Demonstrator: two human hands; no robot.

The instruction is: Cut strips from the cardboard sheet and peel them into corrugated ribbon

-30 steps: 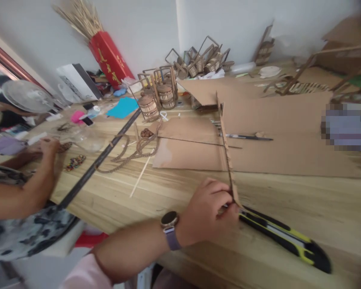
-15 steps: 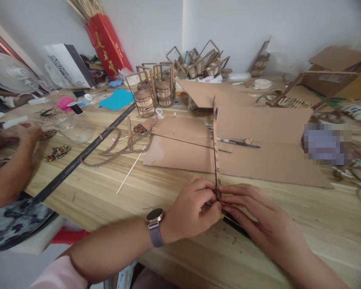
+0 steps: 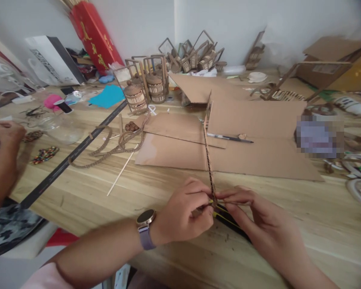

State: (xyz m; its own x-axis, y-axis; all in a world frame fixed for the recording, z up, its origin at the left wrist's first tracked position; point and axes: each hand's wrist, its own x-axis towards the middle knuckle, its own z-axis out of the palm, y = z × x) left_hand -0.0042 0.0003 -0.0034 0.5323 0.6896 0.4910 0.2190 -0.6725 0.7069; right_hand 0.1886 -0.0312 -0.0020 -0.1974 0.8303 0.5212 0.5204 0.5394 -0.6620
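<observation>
A long narrow cardboard strip [image 3: 207, 148] stands on edge and runs from my hands toward the back of the wooden table [image 3: 289, 208]. My left hand [image 3: 183, 212], with a watch on its wrist, pinches the near end of the strip from the left. My right hand [image 3: 258, 224] pinches the same end from the right, fingertips meeting the left hand's. Beneath my hands lies a black and yellow utility knife [image 3: 228, 218], mostly covered.
Flat cardboard sheets [image 3: 258, 136] lie behind the strip with a dark pen-like tool [image 3: 228, 137] on them. A long black ruler [image 3: 72, 154], cord [image 3: 114, 146], small wooden lantern models [image 3: 144, 92] and a red box [image 3: 93, 36] are at left. Another person's arm [image 3: 3, 156] works at far left.
My right hand came in and took the strip's near end beside my left hand. The knife, earlier in plain view on the table, is now mostly covered by my hands.
</observation>
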